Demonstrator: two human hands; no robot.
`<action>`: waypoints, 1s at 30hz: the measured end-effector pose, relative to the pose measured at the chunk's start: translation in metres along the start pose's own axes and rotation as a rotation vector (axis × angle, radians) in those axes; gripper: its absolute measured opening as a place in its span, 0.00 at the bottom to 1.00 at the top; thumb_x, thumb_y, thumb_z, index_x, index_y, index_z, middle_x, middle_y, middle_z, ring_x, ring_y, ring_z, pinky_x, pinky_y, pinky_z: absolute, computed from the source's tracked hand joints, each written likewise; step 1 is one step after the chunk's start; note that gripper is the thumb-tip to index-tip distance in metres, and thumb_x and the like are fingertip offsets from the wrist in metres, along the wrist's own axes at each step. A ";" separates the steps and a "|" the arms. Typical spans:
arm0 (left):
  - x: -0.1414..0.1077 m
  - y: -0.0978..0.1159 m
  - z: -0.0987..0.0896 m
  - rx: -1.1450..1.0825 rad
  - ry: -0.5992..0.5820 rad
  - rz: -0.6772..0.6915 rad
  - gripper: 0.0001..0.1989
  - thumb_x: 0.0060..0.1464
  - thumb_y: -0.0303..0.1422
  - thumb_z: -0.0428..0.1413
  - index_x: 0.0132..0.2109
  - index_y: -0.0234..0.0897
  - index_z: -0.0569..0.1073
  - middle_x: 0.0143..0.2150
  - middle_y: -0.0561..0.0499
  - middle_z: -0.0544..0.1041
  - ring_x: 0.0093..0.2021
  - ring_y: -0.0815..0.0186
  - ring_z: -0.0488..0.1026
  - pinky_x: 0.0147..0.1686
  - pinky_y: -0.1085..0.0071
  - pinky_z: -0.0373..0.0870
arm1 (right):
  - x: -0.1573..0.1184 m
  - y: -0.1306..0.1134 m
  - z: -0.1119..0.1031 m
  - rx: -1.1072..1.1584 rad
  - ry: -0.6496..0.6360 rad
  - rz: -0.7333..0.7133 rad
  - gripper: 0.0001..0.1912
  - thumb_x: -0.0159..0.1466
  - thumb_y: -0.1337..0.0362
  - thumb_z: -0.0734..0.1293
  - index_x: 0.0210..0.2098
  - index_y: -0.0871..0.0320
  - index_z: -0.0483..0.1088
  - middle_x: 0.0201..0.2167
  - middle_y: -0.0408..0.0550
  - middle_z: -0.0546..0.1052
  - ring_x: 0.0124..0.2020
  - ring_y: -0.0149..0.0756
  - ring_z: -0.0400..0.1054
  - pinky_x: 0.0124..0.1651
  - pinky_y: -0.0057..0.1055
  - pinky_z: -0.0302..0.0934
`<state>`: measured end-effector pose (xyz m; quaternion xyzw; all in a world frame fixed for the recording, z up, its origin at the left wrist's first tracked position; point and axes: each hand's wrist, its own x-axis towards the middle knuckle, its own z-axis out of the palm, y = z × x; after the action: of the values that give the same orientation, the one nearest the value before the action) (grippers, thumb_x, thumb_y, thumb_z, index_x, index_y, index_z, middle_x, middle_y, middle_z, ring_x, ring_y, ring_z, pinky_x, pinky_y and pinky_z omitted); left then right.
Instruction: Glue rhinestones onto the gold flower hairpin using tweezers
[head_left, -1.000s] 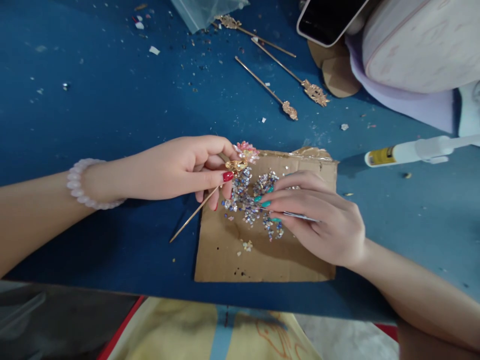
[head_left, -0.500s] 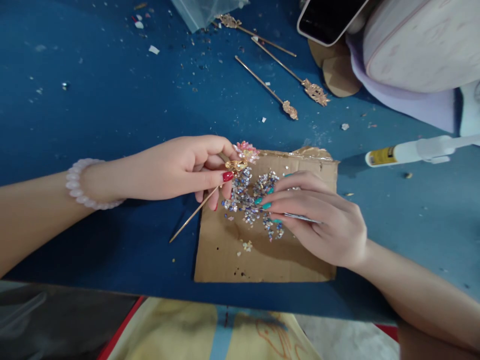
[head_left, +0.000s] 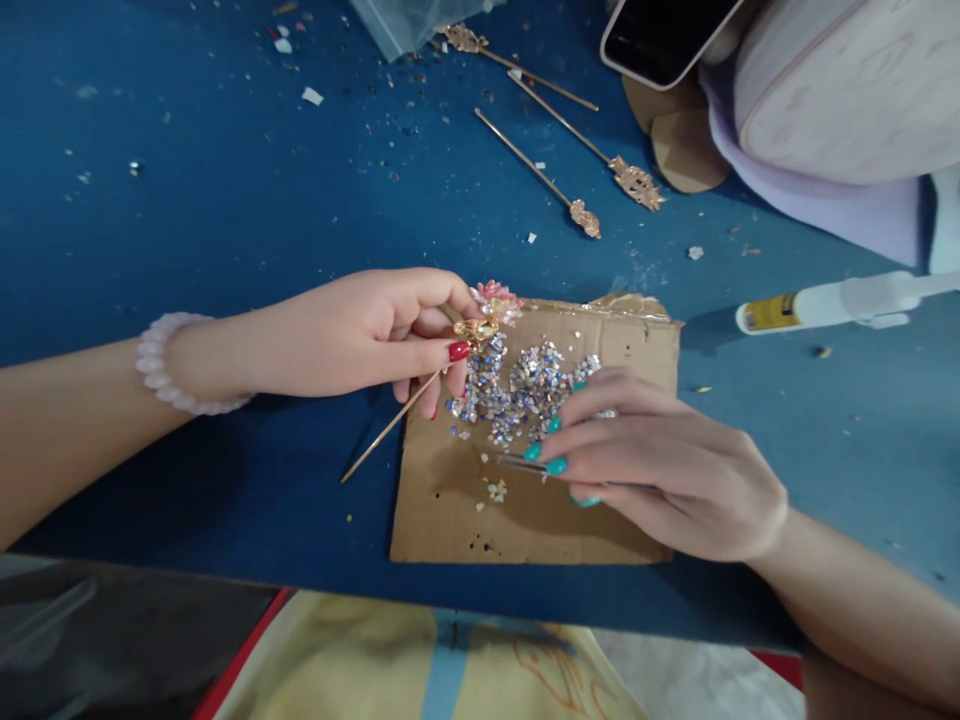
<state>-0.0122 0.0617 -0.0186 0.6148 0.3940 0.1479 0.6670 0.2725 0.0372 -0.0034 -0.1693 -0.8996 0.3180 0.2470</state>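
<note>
My left hand (head_left: 360,335) pinches a gold hairpin (head_left: 390,428) just below its ornate head, the bare stick slanting down to the left. Pink and pearly petal-like pieces (head_left: 496,300) cover the top of that head. In my right hand (head_left: 667,460) are thin metal tweezers (head_left: 521,463), their tips pointing left just above the cardboard. Small shiny blue and silver chips (head_left: 525,395) lie piled on the cardboard piece (head_left: 450,520) between both hands. A few cream chips (head_left: 496,490) lie apart, below the tweezer tips.
Several gold hairpins (head_left: 583,218) lie on the blue table (head_left: 225,180) behind the cardboard. A white bottle with a yellow label (head_left: 772,312) is at the right. A phone (head_left: 667,35), a pale rounded case (head_left: 840,90) and a plastic bag (head_left: 405,25) are at the back.
My right hand has moved right and toward me with the tweezers, from the shiny chip pile to near the cream chips. My left hand holds the hairpin almost still.
</note>
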 end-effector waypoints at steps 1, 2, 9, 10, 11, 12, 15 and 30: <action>0.000 0.000 0.000 -0.001 0.003 0.000 0.07 0.63 0.33 0.54 0.48 0.40 0.65 0.34 0.54 0.81 0.28 0.65 0.83 0.23 0.76 0.72 | -0.001 -0.001 0.000 0.033 -0.023 -0.012 0.02 0.70 0.69 0.69 0.40 0.62 0.74 0.36 0.48 0.84 0.45 0.35 0.75 0.52 0.36 0.70; 0.000 0.000 0.000 -0.002 0.006 0.002 0.07 0.63 0.33 0.54 0.47 0.40 0.64 0.33 0.54 0.81 0.28 0.65 0.83 0.22 0.76 0.72 | -0.002 -0.002 0.000 0.057 -0.042 -0.023 0.03 0.70 0.69 0.68 0.39 0.62 0.74 0.37 0.48 0.84 0.44 0.34 0.75 0.53 0.36 0.70; 0.000 0.001 0.001 -0.002 0.003 0.008 0.07 0.62 0.32 0.53 0.46 0.41 0.64 0.33 0.55 0.81 0.28 0.65 0.83 0.22 0.77 0.71 | -0.004 0.001 -0.002 0.067 -0.084 -0.043 0.04 0.71 0.68 0.68 0.40 0.61 0.75 0.38 0.48 0.84 0.45 0.35 0.74 0.54 0.37 0.70; 0.000 0.001 0.001 -0.005 0.004 0.006 0.07 0.62 0.32 0.53 0.46 0.41 0.64 0.33 0.55 0.81 0.28 0.65 0.83 0.22 0.77 0.71 | -0.004 0.003 -0.005 0.054 -0.082 -0.038 0.03 0.71 0.68 0.68 0.41 0.61 0.75 0.38 0.48 0.84 0.45 0.35 0.75 0.54 0.37 0.70; 0.000 0.001 0.001 -0.007 0.006 0.004 0.07 0.62 0.32 0.53 0.46 0.41 0.64 0.33 0.55 0.81 0.28 0.66 0.83 0.22 0.77 0.71 | -0.004 0.005 -0.008 0.033 -0.076 -0.032 0.02 0.70 0.69 0.68 0.41 0.61 0.75 0.37 0.48 0.84 0.46 0.36 0.75 0.54 0.37 0.71; 0.000 0.002 0.001 -0.006 0.008 0.002 0.07 0.62 0.31 0.53 0.46 0.40 0.64 0.33 0.55 0.81 0.28 0.66 0.83 0.23 0.77 0.72 | -0.005 0.008 -0.010 0.005 -0.057 -0.033 0.02 0.70 0.70 0.69 0.41 0.60 0.75 0.37 0.48 0.84 0.46 0.36 0.75 0.53 0.36 0.72; -0.001 0.002 0.001 -0.004 0.014 0.006 0.07 0.62 0.31 0.53 0.47 0.40 0.65 0.33 0.55 0.81 0.26 0.68 0.81 0.23 0.77 0.72 | -0.008 0.021 -0.015 -0.086 0.124 0.017 0.07 0.67 0.74 0.69 0.42 0.56 0.76 0.36 0.47 0.83 0.45 0.38 0.76 0.47 0.36 0.74; -0.005 -0.001 -0.001 -0.037 -0.014 0.038 0.05 0.68 0.26 0.50 0.48 0.40 0.66 0.35 0.56 0.81 0.27 0.72 0.80 0.25 0.78 0.71 | -0.012 0.035 -0.012 -0.091 0.151 0.104 0.07 0.67 0.72 0.69 0.41 0.54 0.77 0.36 0.47 0.83 0.44 0.39 0.78 0.47 0.40 0.74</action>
<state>-0.0164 0.0590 -0.0176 0.6107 0.3747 0.1636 0.6782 0.2938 0.0632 -0.0224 -0.2503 -0.8819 0.2757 0.2891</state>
